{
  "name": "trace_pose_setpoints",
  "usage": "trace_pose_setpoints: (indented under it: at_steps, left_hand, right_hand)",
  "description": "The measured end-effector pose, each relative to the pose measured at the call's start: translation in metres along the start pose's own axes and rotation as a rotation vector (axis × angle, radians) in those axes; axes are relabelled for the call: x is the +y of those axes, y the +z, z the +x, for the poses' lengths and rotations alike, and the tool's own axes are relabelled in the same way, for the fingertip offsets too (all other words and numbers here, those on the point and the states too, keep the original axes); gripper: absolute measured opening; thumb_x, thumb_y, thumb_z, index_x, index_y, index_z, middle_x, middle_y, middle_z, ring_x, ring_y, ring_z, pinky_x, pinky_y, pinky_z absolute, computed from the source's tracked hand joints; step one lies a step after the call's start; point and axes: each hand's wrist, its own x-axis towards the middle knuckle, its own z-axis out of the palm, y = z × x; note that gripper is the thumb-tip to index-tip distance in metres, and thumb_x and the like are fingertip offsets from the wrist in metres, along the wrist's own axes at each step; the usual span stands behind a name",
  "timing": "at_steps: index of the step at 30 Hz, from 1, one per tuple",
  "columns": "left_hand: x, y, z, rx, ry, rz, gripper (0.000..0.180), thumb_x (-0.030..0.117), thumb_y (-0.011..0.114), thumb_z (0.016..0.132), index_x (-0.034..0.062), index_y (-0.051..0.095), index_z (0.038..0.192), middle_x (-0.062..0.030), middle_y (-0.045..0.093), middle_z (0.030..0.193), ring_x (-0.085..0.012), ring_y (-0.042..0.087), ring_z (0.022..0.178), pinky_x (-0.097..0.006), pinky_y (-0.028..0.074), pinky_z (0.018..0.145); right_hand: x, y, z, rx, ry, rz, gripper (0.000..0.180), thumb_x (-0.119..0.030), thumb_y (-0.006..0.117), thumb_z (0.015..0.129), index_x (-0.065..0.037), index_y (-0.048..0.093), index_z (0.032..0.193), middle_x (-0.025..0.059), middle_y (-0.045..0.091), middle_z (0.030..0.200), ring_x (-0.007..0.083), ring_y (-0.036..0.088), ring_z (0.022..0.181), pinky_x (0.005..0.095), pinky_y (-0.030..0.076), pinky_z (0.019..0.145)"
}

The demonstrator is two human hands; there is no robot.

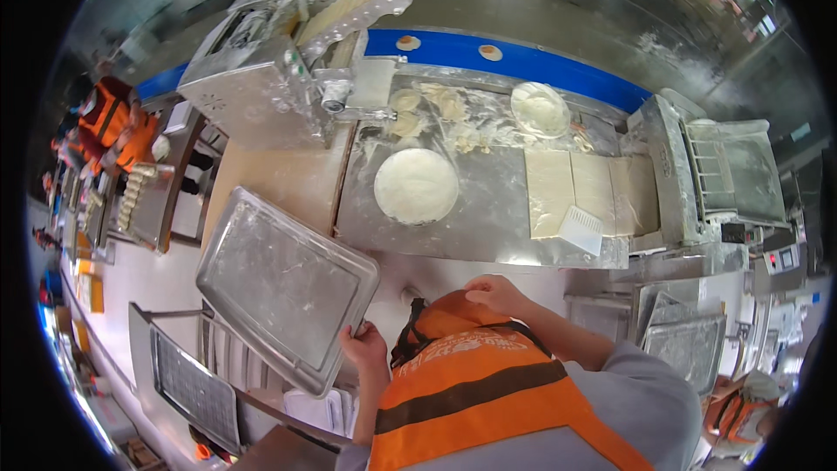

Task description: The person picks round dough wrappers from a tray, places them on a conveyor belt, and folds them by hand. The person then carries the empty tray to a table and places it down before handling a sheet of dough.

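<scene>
A shallow grey metal baking tray [283,275] with a raised rim tilts in front of me on the left, lightly dusted with white powder. My left hand [364,347] is closed round its near right edge, and the tray's far end reaches to the wooden tabletop [270,170]. My right hand [497,294] lies against the front of my orange apron [488,366], holding nothing that I can see; its fingers look loosely stretched out. Beyond the hands, a round pan of white flour [417,186] stands on the metal worktable [488,240].
Flat dough sheets [549,192] and a white scraper [581,229] lie at the table's right. A floury bowl [540,111] stands farther back, before a blue conveyor belt [523,67]. Machines flank the table. Another tray [196,392] rests lower left. People in orange work at far left.
</scene>
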Motion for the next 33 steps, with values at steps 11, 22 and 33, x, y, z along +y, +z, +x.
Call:
trace_pose_setpoints:
  at_steps: [11, 22, 33]
  left_hand:
    - [-0.052, 0.041, 0.102, 0.004, -0.484, 0.174, 0.026, 0.029, 0.052, 0.1, 0.0051, 0.053, 0.11, -0.0076, 0.061, 0.088, -0.0168, 0.055, 0.07, -0.029, 0.046, 0.056]
    - [-0.13, 0.242, -0.004, -1.216, -0.382, 1.412, 0.051, 0.01, 0.051, 0.099, 0.0009, 0.034, 0.147, -0.0165, 0.048, 0.139, -0.0307, 0.056, 0.122, -0.042, 0.047, 0.104]
    - [-0.171, 0.26, 0.015, -0.475, -0.797, 0.999, 0.056, 0.023, 0.055, 0.099, 0.0032, 0.035, 0.149, -0.0164, 0.049, 0.142, -0.0305, 0.057, 0.119, -0.04, 0.048, 0.1]
  right_hand:
    - [0.017, -0.022, -0.001, 0.295, 0.23, 0.1, 0.034, -0.018, 0.07, 0.088, 0.003, 0.067, 0.113, 0.0079, 0.07, 0.092, 0.013, 0.065, 0.079, 0.0274, 0.052, 0.072]
    - [-0.092, -0.038, 0.105, 0.304, -0.533, -0.387, 0.041, -0.027, 0.062, 0.096, -0.003, 0.058, 0.128, 0.0198, 0.064, 0.118, 0.033, 0.063, 0.107, 0.0404, 0.05, 0.09]
    - [-0.033, -0.167, 0.109, 0.616, 0.042, 0.294, 0.043, -0.041, 0.05, 0.101, -0.001, 0.064, 0.106, 0.0179, 0.068, 0.096, 0.0356, 0.063, 0.094, 0.0401, 0.048, 0.086]
